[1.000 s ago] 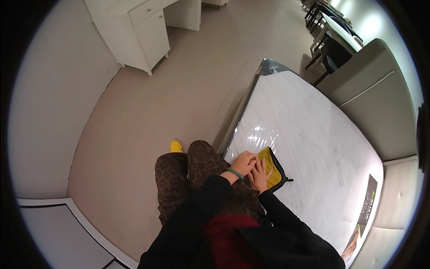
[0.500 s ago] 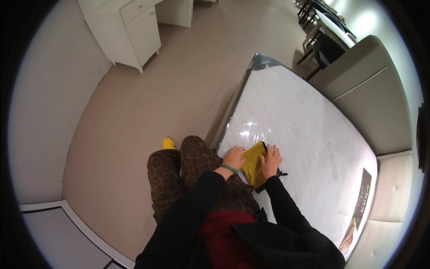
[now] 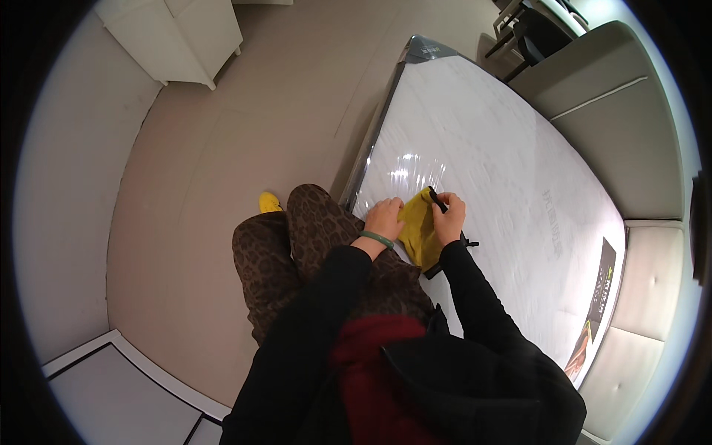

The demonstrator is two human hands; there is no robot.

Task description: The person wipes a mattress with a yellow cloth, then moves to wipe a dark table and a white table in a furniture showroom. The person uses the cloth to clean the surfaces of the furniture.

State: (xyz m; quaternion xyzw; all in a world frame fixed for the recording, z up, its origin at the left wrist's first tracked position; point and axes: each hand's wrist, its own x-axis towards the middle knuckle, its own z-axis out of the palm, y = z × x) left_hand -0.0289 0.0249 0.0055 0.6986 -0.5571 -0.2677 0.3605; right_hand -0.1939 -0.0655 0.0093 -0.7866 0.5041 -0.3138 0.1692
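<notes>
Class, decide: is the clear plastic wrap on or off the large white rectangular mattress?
On: shiny highlights and creases show on the clear plastic wrap covering the white mattress.

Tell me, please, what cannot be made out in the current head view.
All in the head view:
Right part of the yellow cloth piece: partly hidden by the right hand.
Left hand: its grip, if any, on the cloth is too small to tell.
The person's other foot: hidden by the patterned trousers; only one yellow shoe shows.
White cabinet: top cut off by the upper edge.
</notes>
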